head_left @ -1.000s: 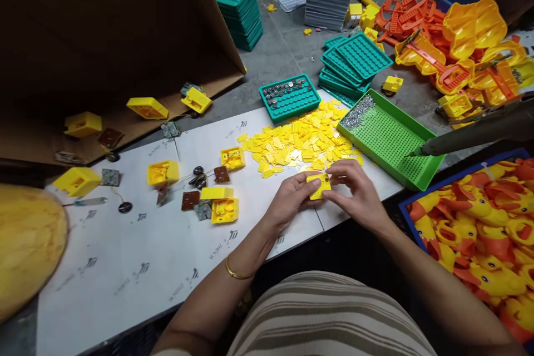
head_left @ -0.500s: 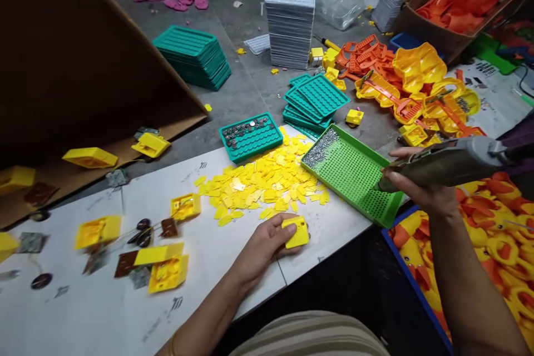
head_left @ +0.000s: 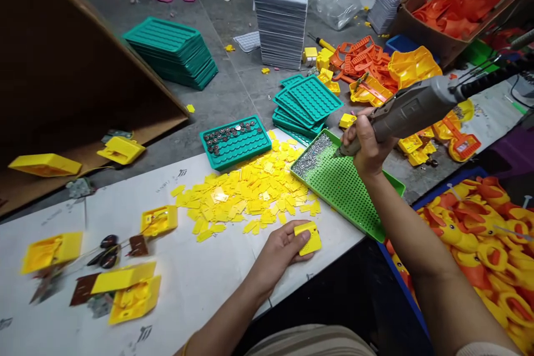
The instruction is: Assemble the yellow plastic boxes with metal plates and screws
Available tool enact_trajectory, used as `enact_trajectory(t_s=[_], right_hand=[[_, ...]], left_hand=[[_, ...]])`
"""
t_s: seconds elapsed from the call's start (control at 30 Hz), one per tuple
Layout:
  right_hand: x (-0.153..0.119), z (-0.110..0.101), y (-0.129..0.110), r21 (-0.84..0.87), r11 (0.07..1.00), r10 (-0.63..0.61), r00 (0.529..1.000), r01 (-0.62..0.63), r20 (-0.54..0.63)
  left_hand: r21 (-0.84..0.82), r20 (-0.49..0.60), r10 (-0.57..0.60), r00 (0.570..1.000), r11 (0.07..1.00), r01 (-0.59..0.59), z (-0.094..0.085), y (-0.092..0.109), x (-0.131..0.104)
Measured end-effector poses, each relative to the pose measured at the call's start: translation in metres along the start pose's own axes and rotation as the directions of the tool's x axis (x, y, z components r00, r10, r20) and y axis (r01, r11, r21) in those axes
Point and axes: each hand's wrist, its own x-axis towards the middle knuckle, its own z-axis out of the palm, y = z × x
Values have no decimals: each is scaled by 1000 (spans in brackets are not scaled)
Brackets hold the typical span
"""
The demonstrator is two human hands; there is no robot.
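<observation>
Between the thumb and fingers of my left hand (head_left: pixel 283 253) is a small yellow plastic case (head_left: pixel 309 238), held just above the table's front edge. My right hand (head_left: pixel 369 144) is wrapped round a grey electric screwdriver (head_left: pixel 411 108). Its tip points down and left, close to a heap of small screws (head_left: pixel 315 153) in the far-left end of the green perforated tray (head_left: pixel 350 200). Whether the tip touches a screw I cannot tell. A pile of flat yellow plastic pieces (head_left: pixel 246 189) lies left of the tray.
A teal tray (head_left: pixel 246 150) holds button cells. Opened yellow cases (head_left: pixel 136 297) with wires lie at left beside a cardboard box (head_left: pixel 167 105). Teal trays (head_left: pixel 175 55) and white trays (head_left: pixel 279 28) are stacked behind. A blue-rimmed bin of yellow ducks (head_left: pixel 479 250) stands at right.
My right hand has carried the screwdriver left and away from me, from the tray's near end to the screws. My left hand still holds the yellow case. The view has shifted right.
</observation>
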Motion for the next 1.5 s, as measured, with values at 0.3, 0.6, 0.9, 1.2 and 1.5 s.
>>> enact_trajectory(t_s=[0.3, 0.6, 0.9, 1.2, 1.5], right_hand=[[4, 13, 8, -13, 1000, -13, 1000, 13, 26], [6, 14, 9, 14, 1000, -19, 996, 18, 85], [6, 11, 7, 4, 999, -36, 989, 36, 145], [-43, -17, -83, 109, 988, 52, 906, -107, 421], [-83, -26, -92, 193, 943, 118, 817, -270, 564]], left_hand=[[-3, 21, 4, 1000, 1000, -4, -4, 2, 0], [-24, 7, -6, 1000, 1000, 6, -3, 5, 1], [-138, -78, -29, 996, 990, 18, 1, 10, 3], [-190, -117, 47, 992, 979, -69, 7, 5, 5], [-138, -103, 100, 990, 984, -113, 9, 4, 5]])
